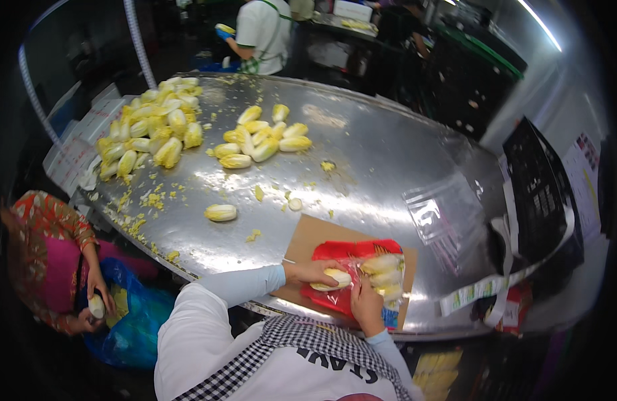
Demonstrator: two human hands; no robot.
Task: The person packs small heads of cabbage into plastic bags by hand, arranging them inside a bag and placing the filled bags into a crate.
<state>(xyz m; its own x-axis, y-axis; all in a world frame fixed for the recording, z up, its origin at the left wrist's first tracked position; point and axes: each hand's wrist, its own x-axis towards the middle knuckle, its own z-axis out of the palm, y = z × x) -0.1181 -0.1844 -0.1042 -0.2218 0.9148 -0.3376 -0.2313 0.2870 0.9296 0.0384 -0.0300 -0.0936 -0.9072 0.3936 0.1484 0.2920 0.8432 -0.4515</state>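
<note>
My left hand (316,273) holds a small baby napa cabbage (332,280) over a red and clear plastic bag (333,250). Several pale cabbages (386,270) show through the bag's clear part at its right. The fingers of my right hand (366,301) pinch the bag's plastic close beside the held cabbage. Under the bag lies a brown cardboard sheet (308,233) at the near edge of the metal table (358,200). One loose cabbage (221,212) rests farther left on the table.
Piled cabbages (158,125) stand at the far left, a smaller group (263,138) beyond the middle. Clear bags (439,215) and a black machine with a label strip (539,190) are at right. A seated co-worker (52,260) holds a cabbage beside a blue bag (133,316). Leaf scraps litter the table.
</note>
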